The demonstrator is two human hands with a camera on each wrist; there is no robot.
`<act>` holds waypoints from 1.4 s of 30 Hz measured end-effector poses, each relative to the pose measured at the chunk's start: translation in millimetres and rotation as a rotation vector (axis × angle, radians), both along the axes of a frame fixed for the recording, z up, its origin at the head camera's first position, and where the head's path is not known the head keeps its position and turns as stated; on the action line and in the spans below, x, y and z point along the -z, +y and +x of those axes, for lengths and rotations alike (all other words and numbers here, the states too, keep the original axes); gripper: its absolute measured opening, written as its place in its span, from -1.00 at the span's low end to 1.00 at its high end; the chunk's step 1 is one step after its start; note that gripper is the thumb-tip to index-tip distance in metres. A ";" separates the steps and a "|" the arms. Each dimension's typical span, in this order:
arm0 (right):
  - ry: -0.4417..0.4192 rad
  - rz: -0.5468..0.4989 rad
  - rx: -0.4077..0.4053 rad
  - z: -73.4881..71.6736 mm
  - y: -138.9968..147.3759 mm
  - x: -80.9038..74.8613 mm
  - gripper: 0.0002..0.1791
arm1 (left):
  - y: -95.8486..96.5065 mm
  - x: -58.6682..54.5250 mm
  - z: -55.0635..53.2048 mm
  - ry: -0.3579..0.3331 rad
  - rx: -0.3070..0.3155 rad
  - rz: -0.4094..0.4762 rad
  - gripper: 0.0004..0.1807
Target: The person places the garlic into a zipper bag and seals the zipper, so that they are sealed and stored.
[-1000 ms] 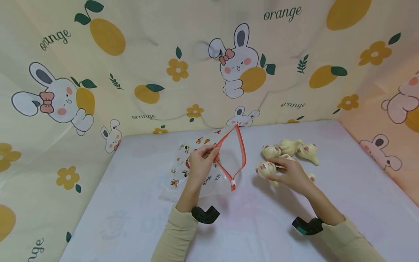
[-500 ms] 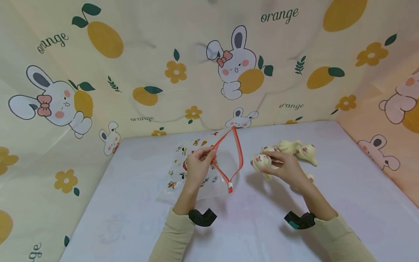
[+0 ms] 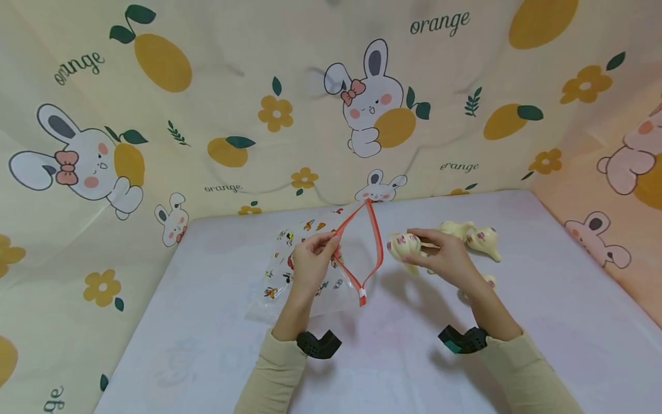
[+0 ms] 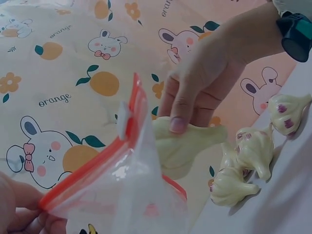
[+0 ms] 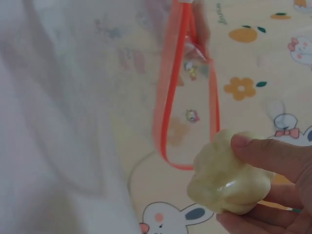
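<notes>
My left hand (image 3: 312, 261) pinches the red zip edge (image 3: 376, 230) of a clear zip bag (image 3: 281, 270) printed with small cartoon figures. The bag's mouth gapes in a diamond towards the right. Just right of that mouth, my right hand (image 3: 449, 257) holds a cream garlic bulb (image 3: 404, 246) with purple marks between thumb and fingers, above the table. In the right wrist view the bulb (image 5: 229, 175) shows its lobed side, overlapping the lower end of the red edge. The left wrist view has the bulb (image 4: 178, 151) partly hidden behind the clear plastic.
More garlic bulbs (image 3: 483, 241) lie on the white table (image 3: 207, 345) at the right, some partly hidden by the right hand. One bulb (image 3: 489, 280) peeks out beside the right forearm. A printed rabbit-and-orange cloth (image 3: 310, 75) hangs behind the table.
The right hand has carried the garlic bulb left, away from the other bulbs and up to the bag's mouth. The left hand keeps pinching the bag edge, almost still.
</notes>
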State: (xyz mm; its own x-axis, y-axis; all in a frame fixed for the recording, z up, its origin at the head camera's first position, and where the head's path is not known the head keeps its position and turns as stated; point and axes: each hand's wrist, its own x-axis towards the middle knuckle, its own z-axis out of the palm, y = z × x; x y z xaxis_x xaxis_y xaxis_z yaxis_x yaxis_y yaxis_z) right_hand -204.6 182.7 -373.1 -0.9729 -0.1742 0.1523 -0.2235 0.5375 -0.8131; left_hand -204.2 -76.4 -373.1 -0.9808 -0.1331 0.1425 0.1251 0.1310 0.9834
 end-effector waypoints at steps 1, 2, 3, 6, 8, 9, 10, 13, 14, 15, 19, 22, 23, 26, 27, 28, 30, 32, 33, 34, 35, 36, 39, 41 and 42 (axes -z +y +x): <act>-0.007 -0.004 0.002 -0.6 -0.8 -1.1 -0.37 | 0.4 -0.1 0.0 0.011 0.002 -0.002 -0.79; -0.018 -0.011 0.005 -1.0 -1.4 -2.2 -0.36 | 0.6 -0.1 -0.1 0.019 0.003 -0.002 -0.79; -0.019 -0.016 0.005 -1.3 -2.3 -3.2 -0.36 | 0.9 0.1 -0.1 0.026 0.005 -0.001 -0.78; -0.015 -0.044 0.001 -1.9 -5.2 -6.0 -0.37 | 2.0 0.0 -0.2 0.040 0.002 -0.006 -0.78; -0.006 -0.060 -0.001 -2.3 -7.5 -7.7 -0.37 | 2.4 0.2 -0.4 0.036 0.000 -0.001 -0.78; 0.004 -0.068 -0.003 -2.9 -8.8 -8.2 -0.38 | 2.5 0.2 -0.4 0.037 -0.002 -0.002 -0.79; 0.010 -0.077 -0.002 -3.7 -10.2 -8.5 -0.39 | 2.7 0.1 -0.5 0.039 -0.003 -0.002 -0.79; 0.031 -0.098 0.004 -6.6 -14.3 -8.9 -0.40 | 2.5 0.7 -1.0 0.042 -0.004 0.002 -0.79; 0.034 -0.108 0.004 -7.5 -15.7 -9.1 -0.41 | 2.4 0.7 -0.8 0.039 -0.003 0.003 -0.80; 0.035 -0.118 0.006 -8.5 -17.1 -9.2 -0.41 | 2.5 0.7 -0.6 0.036 -0.002 0.004 -0.80; 0.019 -0.175 0.017 -10.8 -23.1 -9.7 -0.41 | 3.4 0.5 -0.1 0.020 -0.006 -0.001 -0.80; 0.015 -0.201 0.026 -12.4 -28.0 -8.7 -0.41 | 4.0 0.7 -0.3 0.022 -0.009 -0.001 -0.80; 0.017 -0.203 0.029 -12.8 -29.4 -8.1 -0.41 | 4.1 0.4 -0.1 0.020 -0.009 0.004 -0.80; 0.017 -0.194 0.040 -12.7 -32.5 -6.6 -0.42 | 4.5 0.5 0.6 0.014 -0.010 0.007 -0.80; 0.013 -0.192 0.043 -12.4 -33.1 -5.9 -0.42 | 4.6 0.7 1.1 0.013 -0.011 0.003 -0.80; 0.011 -0.189 0.047 -12.1 -33.7 -5.1 -0.42 | 4.6 0.7 1.8 0.010 -0.010 0.003 -0.80; 0.009 -0.186 0.056 -11.5 -35.0 -3.5 -0.41 | 4.8 1.5 2.4 0.005 -0.010 -0.004 -0.79; 0.008 -0.187 0.066 -11.3 -36.3 -1.7 -0.41 | 5.0 2.6 3.0 0.004 -0.013 -0.014 -0.79; 0.011 -0.188 0.072 -11.3 -36.9 -0.8 -0.41 | 5.1 2.9 3.3 0.002 -0.013 -0.017 -0.79; 0.016 -0.191 0.080 -11.3 -37.6 -0.1 -0.41 | 5.2 3.2 3.3 -0.001 -0.013 -0.016 -0.79; 0.023 -0.192 0.086 -11.3 -38.3 0.6 -0.41 | 5.2 3.4 3.4 -0.002 -0.014 -0.018 -0.79; 0.032 -0.196 0.091 -11.4 -39.1 1.2 -0.42 | 5.3 3.6 3.4 -0.003 -0.015 -0.017 -0.79; 0.069 -0.213 0.096 -12.4 -41.4 2.9 -0.45 | 5.5 3.4 3.2 -0.002 -0.014 -0.012 -0.79; 0.091 -0.229 0.092 -13.6 -42.8 3.9 -0.47 | 5.5 3.0 2.9 0.001 -0.014 -0.005 -0.79; 0.098 -0.237 0.091 -14.2 -43.3 4.3 -0.48 | 5.6 2.5 3.0 0.003 -0.014 -0.005 -0.79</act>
State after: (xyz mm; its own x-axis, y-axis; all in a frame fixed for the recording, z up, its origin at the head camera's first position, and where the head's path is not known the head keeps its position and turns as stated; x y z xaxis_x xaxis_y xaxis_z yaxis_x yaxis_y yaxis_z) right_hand -218.8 139.4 -377.4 -0.9614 -0.0350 0.2730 -0.2673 0.3562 -0.8954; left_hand -201.2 -70.8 -375.7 -0.9783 -0.1464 0.1465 0.1266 0.1375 0.9824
